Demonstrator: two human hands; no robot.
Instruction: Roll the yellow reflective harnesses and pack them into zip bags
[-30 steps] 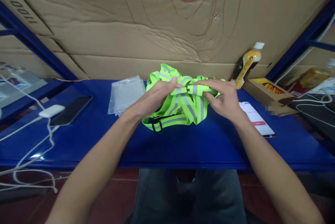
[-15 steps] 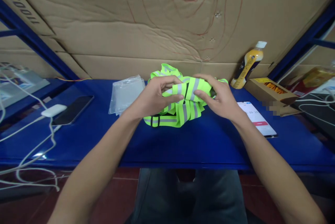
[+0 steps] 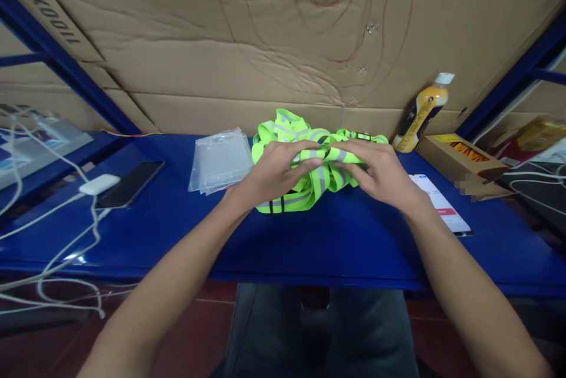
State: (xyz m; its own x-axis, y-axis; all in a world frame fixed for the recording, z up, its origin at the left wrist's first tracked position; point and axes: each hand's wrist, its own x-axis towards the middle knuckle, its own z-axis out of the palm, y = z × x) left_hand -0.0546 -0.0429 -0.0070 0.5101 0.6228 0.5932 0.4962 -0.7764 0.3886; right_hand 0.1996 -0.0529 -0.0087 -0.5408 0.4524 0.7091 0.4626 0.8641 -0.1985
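A bundle of neon yellow-green reflective straps (image 3: 322, 179) with silver-grey stripes lies loosely looped on the blue table. A black slider (image 3: 277, 206) shows on the loop nearest me. My left hand (image 3: 283, 167) pinches a folded length of the strap from the left, thumb below and fingers on top. From the right, my right hand (image 3: 375, 168) grips the same folded part, its fingers laid over the top. My fingertips nearly meet at the middle. The hands hide part of the bundle behind them.
Clear plastic bags (image 3: 221, 160) lie left of the straps. Farther left are a dark phone (image 3: 137, 183), a white charger (image 3: 100, 184) and cables. A lit phone (image 3: 446, 210), a yellow drink bottle (image 3: 422, 115) and an opened cardboard box (image 3: 460, 157) stand or lie to the right.
My hands have drawn closer together, and the folded strap between them has tipped from showing its broad face to lying flatter. The view has shifted slightly.
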